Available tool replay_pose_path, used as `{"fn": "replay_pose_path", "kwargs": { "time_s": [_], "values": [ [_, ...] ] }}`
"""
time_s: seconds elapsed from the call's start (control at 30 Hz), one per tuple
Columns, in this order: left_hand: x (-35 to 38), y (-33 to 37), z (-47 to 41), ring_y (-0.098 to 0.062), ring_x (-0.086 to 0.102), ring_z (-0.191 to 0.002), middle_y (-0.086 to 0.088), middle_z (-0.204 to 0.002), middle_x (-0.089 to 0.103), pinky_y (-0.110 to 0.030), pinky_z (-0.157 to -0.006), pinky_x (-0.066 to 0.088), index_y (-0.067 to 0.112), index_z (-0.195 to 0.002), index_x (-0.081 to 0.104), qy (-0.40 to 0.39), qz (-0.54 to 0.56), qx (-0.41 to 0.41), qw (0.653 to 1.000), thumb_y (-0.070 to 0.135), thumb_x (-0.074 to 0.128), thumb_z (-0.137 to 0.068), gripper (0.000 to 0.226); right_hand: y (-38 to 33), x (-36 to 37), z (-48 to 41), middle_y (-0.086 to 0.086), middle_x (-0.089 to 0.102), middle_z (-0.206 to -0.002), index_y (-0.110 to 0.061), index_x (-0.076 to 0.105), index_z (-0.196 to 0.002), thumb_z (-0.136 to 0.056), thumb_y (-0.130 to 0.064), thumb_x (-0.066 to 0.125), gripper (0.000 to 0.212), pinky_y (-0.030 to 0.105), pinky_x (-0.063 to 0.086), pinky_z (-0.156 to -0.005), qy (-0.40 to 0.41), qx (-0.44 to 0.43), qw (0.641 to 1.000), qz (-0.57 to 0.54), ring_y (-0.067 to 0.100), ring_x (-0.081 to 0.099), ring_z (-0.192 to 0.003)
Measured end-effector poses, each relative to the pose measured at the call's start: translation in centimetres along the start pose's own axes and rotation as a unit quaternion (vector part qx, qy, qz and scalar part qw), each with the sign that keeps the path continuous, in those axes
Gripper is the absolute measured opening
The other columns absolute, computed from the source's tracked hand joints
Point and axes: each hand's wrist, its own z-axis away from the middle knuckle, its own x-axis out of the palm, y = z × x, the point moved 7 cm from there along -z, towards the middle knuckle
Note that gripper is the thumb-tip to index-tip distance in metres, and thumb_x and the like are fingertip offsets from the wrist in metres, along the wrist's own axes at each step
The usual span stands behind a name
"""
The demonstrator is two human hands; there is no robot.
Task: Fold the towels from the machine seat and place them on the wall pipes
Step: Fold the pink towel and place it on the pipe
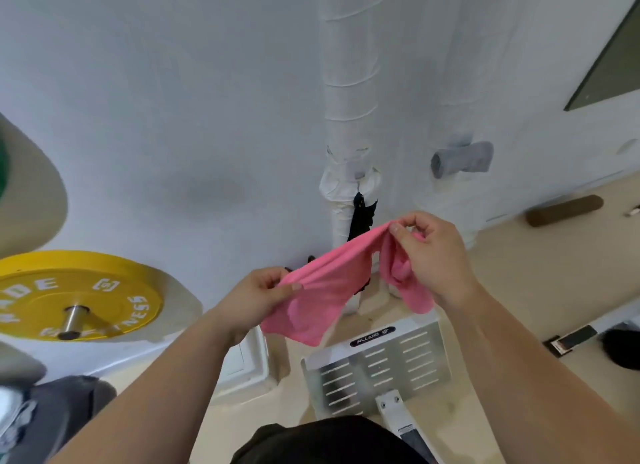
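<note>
White wall (173,117) fills the upper half of the head view and beige floor (519,290) runs along the lower right. At the left edge, a yellow weight plate (52,290) with white lettering sits on a steel bar end.

Low in the centre, a person's left hand (256,297) pinches one end of a pink towel (322,290), its grip narrow, with the thumb pressed on the cloth against curled fingers. The towel is in the air, stretched between both hands in front of the wall, rising from lower left to upper right and sagging in the middle.

Behind it, a white wrapped pipe (349,82) runs down the wall from the top of the frame. A black cloth (362,217) hangs from it just above the towel's upper edge.

Right of centre, the right hand (433,259) holds the towel's higher end, with its grip closed on the fabric between thumb and forefinger. A loose flap hangs below the palm.

Below the hands, a white slotted metal plate (377,366) stands on the floor.

Further right, a rolled grey towel (462,158) rests against the wall beside the pipe. What carries it cannot be made out clearly. A brown cylinder (564,210) lies near the foot of the wall at the right.
</note>
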Motion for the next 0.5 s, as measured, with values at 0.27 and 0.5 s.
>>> {"fn": "replay_pose_path", "kwargs": {
  "time_s": [0.27,0.5],
  "values": [
    [1.0,4.2,-0.9,-0.022,0.058,-0.06,-0.015,-0.075,0.063,-0.026,-0.054,0.046,0.005,-0.095,0.06,0.063,0.177,0.023,0.982,0.008,0.064,-0.096,0.005,0.7,3.0,2.0,0.016,0.066,-0.073,-0.026,0.07,-0.095,-0.095,-0.021,0.067,0.006,0.029,0.052,-0.061,0.003,0.085,0.993,-0.077,0.016,0.059,-0.059],
    [5.4,7.4,-1.0,-0.03,0.069,-0.088,-0.028,-0.104,0.071,-0.036,-0.076,0.06,-0.002,-0.115,0.069,-0.057,0.242,0.05,0.967,-0.008,0.054,-0.093,0.027,-2.4,7.7,4.8,0.011,0.077,-0.094,-0.006,0.071,-0.098,-0.099,0.003,0.045,0.028,0.032,0.058,-0.079,-0.072,0.081,0.961,-0.254,0.022,0.072,-0.089]
  ]
}}
